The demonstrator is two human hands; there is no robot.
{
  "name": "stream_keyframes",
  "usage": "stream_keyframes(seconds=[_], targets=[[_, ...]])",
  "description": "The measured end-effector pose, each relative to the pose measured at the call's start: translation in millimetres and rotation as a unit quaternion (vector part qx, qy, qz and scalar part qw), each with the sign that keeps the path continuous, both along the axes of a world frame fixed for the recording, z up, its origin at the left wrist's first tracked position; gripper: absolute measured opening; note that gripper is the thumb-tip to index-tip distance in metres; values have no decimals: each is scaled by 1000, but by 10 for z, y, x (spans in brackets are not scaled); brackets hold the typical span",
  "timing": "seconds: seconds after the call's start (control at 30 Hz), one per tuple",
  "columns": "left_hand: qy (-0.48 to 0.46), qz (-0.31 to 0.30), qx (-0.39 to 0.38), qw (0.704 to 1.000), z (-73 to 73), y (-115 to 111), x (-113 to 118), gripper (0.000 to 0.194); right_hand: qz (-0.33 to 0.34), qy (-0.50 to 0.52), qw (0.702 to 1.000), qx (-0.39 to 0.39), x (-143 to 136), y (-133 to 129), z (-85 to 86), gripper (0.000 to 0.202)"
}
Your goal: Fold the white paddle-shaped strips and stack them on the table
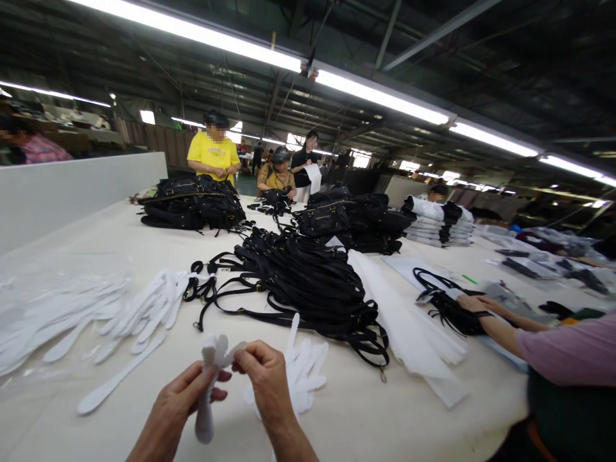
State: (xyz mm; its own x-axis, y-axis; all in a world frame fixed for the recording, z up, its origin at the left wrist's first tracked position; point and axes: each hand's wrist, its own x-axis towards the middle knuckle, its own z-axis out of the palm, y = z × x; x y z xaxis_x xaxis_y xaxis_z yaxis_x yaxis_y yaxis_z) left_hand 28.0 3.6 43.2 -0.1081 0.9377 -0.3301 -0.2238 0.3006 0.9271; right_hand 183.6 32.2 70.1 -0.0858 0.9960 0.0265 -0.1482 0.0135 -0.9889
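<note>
My left hand [180, 401] and my right hand [264, 378] both pinch one white foam strip [210, 385] above the near edge of the cream table [385, 417]. The strip hangs down between my hands, its upper end bent over. Just past my right hand lies a small heap of white strips [305, 375]. More white strips [144, 314] are fanned out to the left. A large pile of black straps [308, 285] fills the table's middle.
A co-worker in a pink sleeve [568, 350] at the right handles a black strap [447, 308]. Black bags [192, 204] and stacked white-wrapped bags [437, 221] stand farther back. People in yellow [213, 154] work at the far end. White sheets [409, 321] lie right of the straps.
</note>
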Motion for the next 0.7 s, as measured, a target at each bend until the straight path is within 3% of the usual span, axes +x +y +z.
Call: stream_keyframes(seconds=[0.13,0.27,0.47,0.53,0.6,0.67,0.7], targets=[[-73,30,10,997,84,20,-16,47,-36,-2,999,5,37,28,-35,25],[-161,95,36,982,77,59,-138,33,-99,-18,995,2,272,128,-109,32],[-141,14,40,989,46,15,-218,35,-126,-168,978,4,869,228,-397,34],[-120,1,28,992,9,19,-216,40,-118,-284,951,-4,1063,231,-478,30],[-100,-19,22,995,-45,33,-200,45,-109,-431,895,-19,1209,213,-484,25],[-76,-40,19,996,-111,42,-161,48,-125,-532,837,-19,1264,173,-392,39],[-63,-51,14,997,-145,42,-131,48,-140,-544,827,-8,1246,144,-313,46]])
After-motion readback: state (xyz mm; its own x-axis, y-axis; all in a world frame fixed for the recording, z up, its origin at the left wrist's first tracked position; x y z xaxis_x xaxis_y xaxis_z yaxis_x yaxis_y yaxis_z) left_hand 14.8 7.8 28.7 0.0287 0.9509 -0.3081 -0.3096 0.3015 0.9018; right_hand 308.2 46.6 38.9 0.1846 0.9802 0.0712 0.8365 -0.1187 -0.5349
